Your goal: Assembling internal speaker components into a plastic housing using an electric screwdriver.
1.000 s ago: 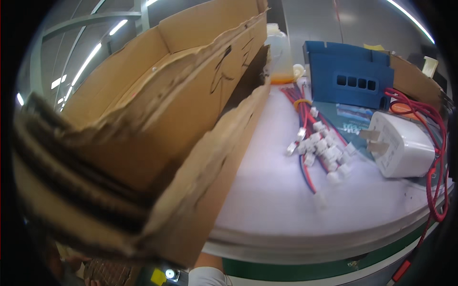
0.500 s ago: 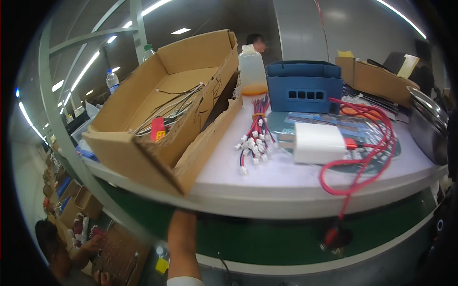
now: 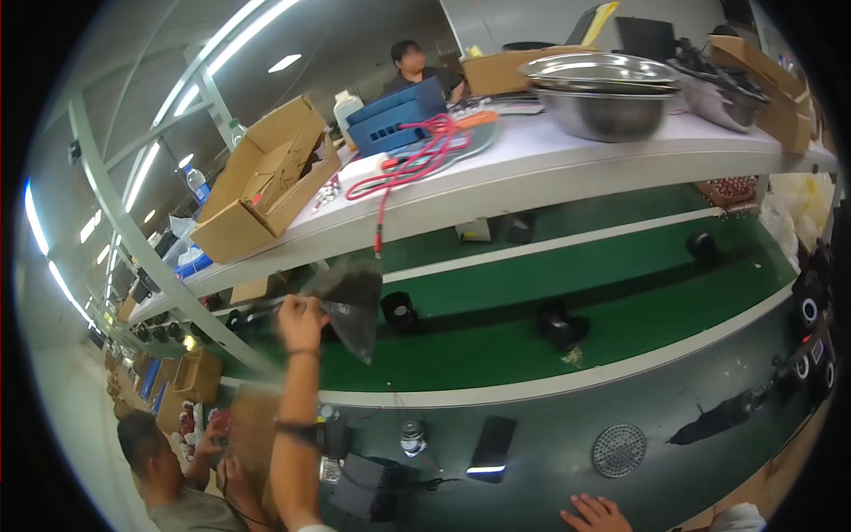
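Observation:
My left hand is raised in front of the green conveyor surface, below the edge of the white shelf. Its fingers pinch a crumpled, see-through grey plastic bag, which hangs to the right of the hand. My right hand shows only in part at the lower edge, fingers spread over the dark bench. Near it lie a black phone and a round perforated grille. A small metal cylindrical part and a dark flat box sit beside my left forearm.
The white shelf carries a cardboard box, a blue bin, a coiled red cable and metal bowls. Black parts stand on the green belt. A co-worker works at lower left.
The view has swung right and drawn back, bringing the bench into sight. My left hand, hidden beneath the shelf before, now shows with the plastic bag; my right hand has appeared.

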Demonstrator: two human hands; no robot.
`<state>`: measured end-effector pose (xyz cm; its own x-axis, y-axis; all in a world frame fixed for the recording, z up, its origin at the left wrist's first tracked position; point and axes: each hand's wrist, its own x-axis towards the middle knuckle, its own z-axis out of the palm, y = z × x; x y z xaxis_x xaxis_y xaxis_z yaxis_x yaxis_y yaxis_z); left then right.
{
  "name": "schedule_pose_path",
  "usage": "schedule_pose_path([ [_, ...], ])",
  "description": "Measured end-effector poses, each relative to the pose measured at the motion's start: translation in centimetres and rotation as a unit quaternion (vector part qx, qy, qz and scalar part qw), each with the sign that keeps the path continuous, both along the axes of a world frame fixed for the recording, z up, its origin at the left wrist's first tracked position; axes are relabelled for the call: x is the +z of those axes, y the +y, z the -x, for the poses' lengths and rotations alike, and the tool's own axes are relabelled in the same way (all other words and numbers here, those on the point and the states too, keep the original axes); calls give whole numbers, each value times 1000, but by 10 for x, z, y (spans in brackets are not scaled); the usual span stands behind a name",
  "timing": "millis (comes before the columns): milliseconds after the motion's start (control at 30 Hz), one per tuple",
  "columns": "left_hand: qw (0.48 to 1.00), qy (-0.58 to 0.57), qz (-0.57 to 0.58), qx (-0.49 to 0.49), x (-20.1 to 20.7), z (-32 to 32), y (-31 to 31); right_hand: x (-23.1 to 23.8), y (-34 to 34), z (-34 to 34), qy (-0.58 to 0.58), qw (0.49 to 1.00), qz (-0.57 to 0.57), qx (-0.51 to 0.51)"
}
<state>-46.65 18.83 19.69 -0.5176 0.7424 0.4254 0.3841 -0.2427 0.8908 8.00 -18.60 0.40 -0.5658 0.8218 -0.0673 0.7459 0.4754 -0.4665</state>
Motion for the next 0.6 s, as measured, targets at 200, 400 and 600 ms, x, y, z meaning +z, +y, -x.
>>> schedule_pose_path([
  [200,991,129,30,5,12,-125,-215,-24,-11,-9,66,996,-55,32],
  [400,986,127,51,-90,9,-222,-400,-6,-49,13,445,891,80,-39],
  [600,934,61,153,-316,-22,-302,-506,-5,-109,27,622,774,84,85],
])
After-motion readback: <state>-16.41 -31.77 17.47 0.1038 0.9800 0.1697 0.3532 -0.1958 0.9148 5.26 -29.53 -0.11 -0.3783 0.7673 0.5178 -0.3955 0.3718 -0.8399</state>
